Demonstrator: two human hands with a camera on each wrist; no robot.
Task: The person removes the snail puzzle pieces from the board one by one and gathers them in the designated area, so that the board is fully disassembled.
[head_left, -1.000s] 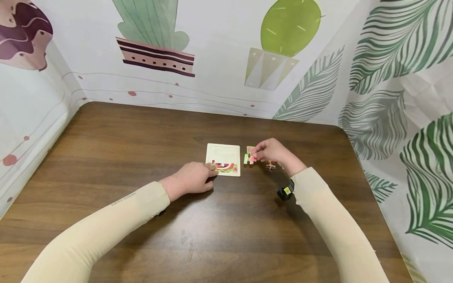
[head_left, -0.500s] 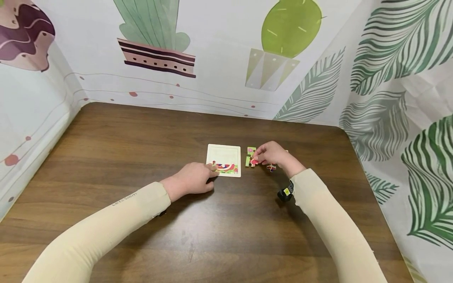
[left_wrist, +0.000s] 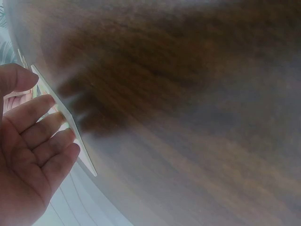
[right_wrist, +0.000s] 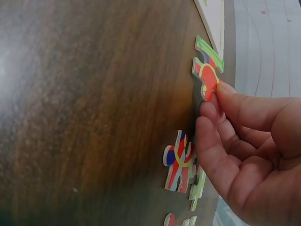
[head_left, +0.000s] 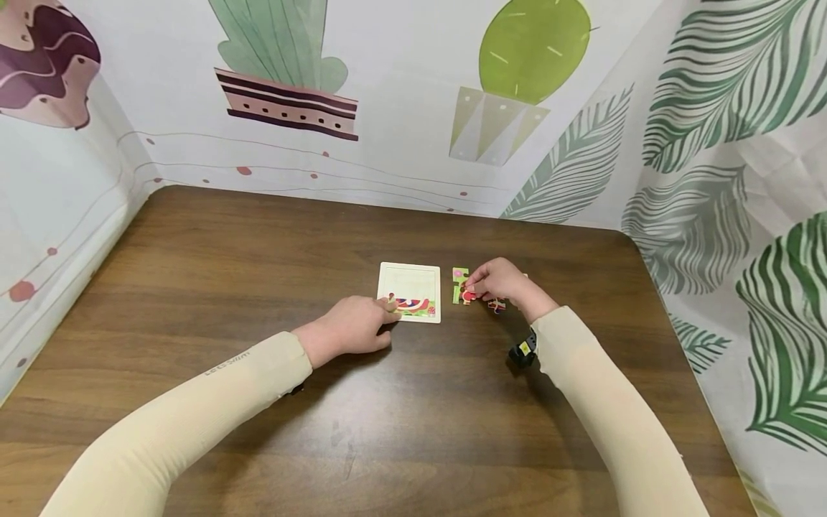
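Observation:
In the head view my left hand [head_left: 354,325] rests on the lower left corner of a white square puzzle tray [head_left: 383,276]. The left wrist view shows its fingers loosely bent against the tray's edge [left_wrist: 87,157]. A strip of joined colourful pieces [head_left: 413,306] lies along the tray's near side. Right of the tray, my right hand [head_left: 500,278] pinches a red puzzle piece [right_wrist: 208,77] between thumb and fingertips. A green-edged piece [right_wrist: 214,53] lies close against it; whether they touch, I cannot tell.
A green piece with a pink flower [head_left: 460,273] lies beyond the held one. A red and blue piece [right_wrist: 178,162] and other pieces lie below the right hand. The brown table [head_left: 258,244] ends at a wall with printed plants.
My right hand has shifted slightly right and nearer, still pinching the red puzzle piece. The left hand stays on the tray's corner.

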